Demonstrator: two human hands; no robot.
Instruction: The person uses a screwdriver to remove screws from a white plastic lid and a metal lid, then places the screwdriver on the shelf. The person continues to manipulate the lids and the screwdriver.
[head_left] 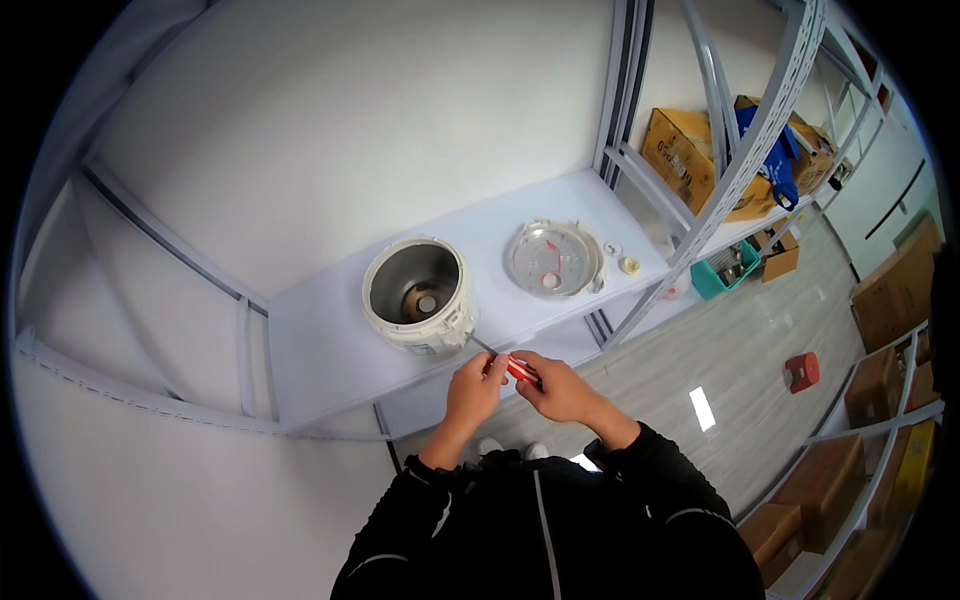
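A red-handled screwdriver [522, 369] points up-left, its metal shaft reaching the lower right side of an off-white cooker body [395, 332], which stands upright with its top open and a stained grey interior. My left hand [474, 392] is closed at the front end of the handle, and my right hand [553, 388] grips it from the right. Right of the cooker lies a round off-white lid [540, 262] with a silver middle and something red on it. A small white disc [613, 248] and a yellowish round piece [630, 265] lie beside that lid.
The white shelf board [320, 370] sits in a metal frame [745, 120] against a wall. Cartons [680, 150], a blue bag [775, 170] and a turquoise basket [725, 272] stand to the right. A red object [802, 371] is on the floor, near shelving with boxes [820, 485].
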